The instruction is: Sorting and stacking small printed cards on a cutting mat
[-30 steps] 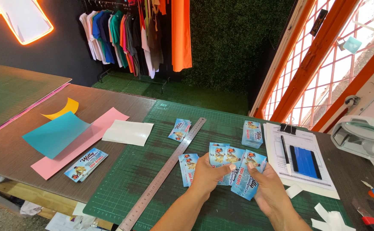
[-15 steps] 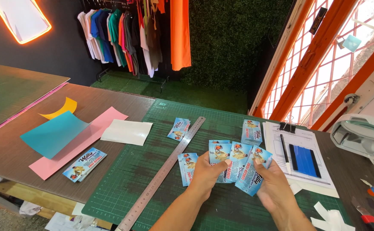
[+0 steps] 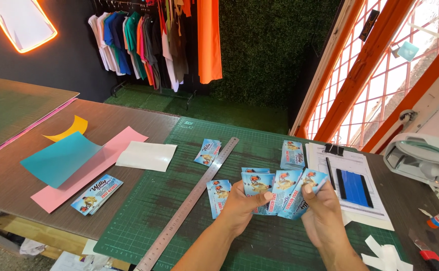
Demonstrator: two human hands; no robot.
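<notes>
Your left hand (image 3: 239, 203) and right hand (image 3: 319, 211) both grip a fan of blue cards (image 3: 280, 188) over the green cutting mat (image 3: 179, 200), thumbs pressed on the card faces. A steel ruler (image 3: 189, 206) lies at nine o'clock of the fan, a card stack (image 3: 293, 154) at twelve, a clipboard (image 3: 352, 175) at two.

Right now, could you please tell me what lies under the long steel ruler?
The long steel ruler lies straight on the green cutting mat. Only the mat's grid shows beside it; anything beneath the ruler itself is covered.
</notes>
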